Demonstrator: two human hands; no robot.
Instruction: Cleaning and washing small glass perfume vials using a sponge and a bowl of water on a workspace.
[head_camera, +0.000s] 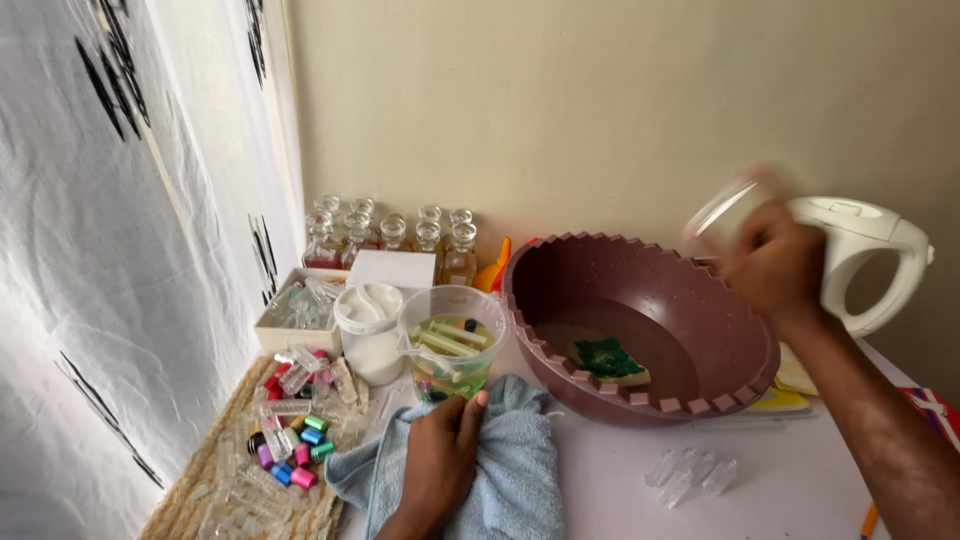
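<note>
My left hand (440, 455) rests on a light blue towel (505, 470) at the table's front, fingers bunched on the cloth. My right hand (775, 265) is raised at the far right, closed around a small clear container (725, 205) that is blurred by motion, just in front of a white electric kettle (865, 255). Below that hand sits a big maroon basin (560, 290) holding a little water and a green sponge (608, 358). Next to the towel stands a clear measuring jug (452, 340) with yellowish liquid and small vials in it.
Glass bottles (390, 230) line the back wall beside a white box (392, 268). A white tub (368, 330) stands by a tray of vials (300, 305). Coloured caps and small vials (295, 440) cover a woven mat at left. Several clear vials (690, 472) lie at front right. A curtain hangs on the left.
</note>
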